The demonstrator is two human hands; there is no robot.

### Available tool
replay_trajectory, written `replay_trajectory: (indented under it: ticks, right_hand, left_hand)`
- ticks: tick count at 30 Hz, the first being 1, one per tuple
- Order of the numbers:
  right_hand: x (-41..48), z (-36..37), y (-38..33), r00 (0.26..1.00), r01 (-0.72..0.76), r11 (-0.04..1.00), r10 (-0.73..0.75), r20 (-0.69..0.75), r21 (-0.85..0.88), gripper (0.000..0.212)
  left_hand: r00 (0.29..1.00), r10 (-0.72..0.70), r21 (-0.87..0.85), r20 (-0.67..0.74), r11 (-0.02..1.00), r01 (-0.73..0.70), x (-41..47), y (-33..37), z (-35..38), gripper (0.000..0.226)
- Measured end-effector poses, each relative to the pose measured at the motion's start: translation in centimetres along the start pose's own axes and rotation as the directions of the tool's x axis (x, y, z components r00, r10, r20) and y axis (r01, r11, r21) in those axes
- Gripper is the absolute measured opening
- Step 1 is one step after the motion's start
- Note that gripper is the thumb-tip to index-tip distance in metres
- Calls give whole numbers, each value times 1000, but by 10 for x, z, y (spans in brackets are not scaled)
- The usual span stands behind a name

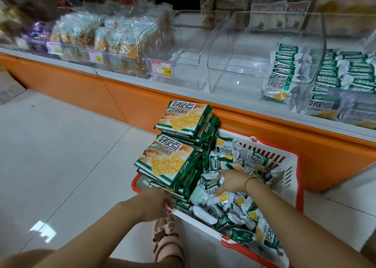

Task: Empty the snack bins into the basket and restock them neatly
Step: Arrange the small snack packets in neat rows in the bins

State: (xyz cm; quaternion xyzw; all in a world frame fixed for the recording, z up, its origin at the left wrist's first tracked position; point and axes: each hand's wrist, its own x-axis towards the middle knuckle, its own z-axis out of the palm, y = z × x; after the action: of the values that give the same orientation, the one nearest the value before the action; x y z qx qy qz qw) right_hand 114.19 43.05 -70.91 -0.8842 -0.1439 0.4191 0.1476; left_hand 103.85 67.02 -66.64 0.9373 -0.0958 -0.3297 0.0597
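Restocking is only begun, as far as you can judge it. Up ahead of your right hand [230, 181], on the counter [142, 92], the clear bin [244, 64] stands nearly empty: only one row of packets [283, 70] stands on edge at its right side. The bin further left [183, 50], behind the price tag [161, 68], holds nothing. So the emptying looks done for these two, and most of the filling is left. The bin further right [350, 68] has already neat rows.

The basket [293, 159] sits on the floor [61, 145] directly under both hands, and it is full. Your right hand, with a thin gold bracelet [249, 181] at the wrist, reaches into the loose heap of small packets [230, 208] and its fingers curl around one of them. Your left hand [156, 200] is at the near-left corner of the basket, below the stacked large packs [173, 162]; its fingers are hidden, so I cannot tell if it grips anything.

The small packets are puffy pillows of crinkled silver-and-green foil, probably slippery. The large packs are flat, square and glossy, so they pile well. The basket is stiff white plastic with slotted walls and a red rim; the bins are hard transparent plastic with curved fronts.
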Motion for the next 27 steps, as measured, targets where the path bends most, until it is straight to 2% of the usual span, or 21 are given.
replay_trajectory:
  ticks: [6,7,9,11,14,17,19,21,23,24,26,27]
  right_hand:
    - [5,15,24,993,-68,993,58,104,93,76]
    - [3,17,27,991,-79,988,63,118,130,66]
    - [-1,21,33,990,-79,986,60,131,148,29]
    - [-5,23,33,992,-43,989,27,121,140,47]
    - [-2,26,38,996,0,984,-15,84,177,52]
    - [-14,17,48,999,12,976,-23,48,217,58]
    - [-31,6,57,997,44,934,-61,38,353,63]
    - [-49,-6,62,995,87,821,-97,-12,564,71]
    - [-65,-18,63,986,141,651,-163,-44,745,52]
    - [-73,-23,62,976,168,587,-210,-52,792,47]
    - [-85,-30,59,945,228,495,-319,-69,838,53]
    - [-90,-32,55,923,267,457,-373,-90,849,47]
  left_hand:
    - [1000,-25,18,4,1000,25,4,-1,3,30]
    - [1000,-23,19,7,1000,23,4,0,2,29]
    - [1000,-23,30,11,999,22,2,1,1,29]
    - [1000,-19,29,16,999,19,0,4,-1,29]
    - [1000,13,22,28,1000,-13,-6,15,-8,28]
    - [997,77,-162,9,984,-75,-8,33,-20,23]
    - [994,107,-295,-20,949,-108,-7,46,-27,23]
    - [996,87,-448,-27,889,-90,-3,59,-33,24]
    - [999,39,-655,-1,755,-30,-2,72,-38,25]
    - [1000,16,-743,9,669,-4,-2,77,-42,25]
    - [1000,-2,-872,5,489,5,-2,86,-48,21]
    - [1000,-3,-912,-10,410,-8,-3,90,-52,21]
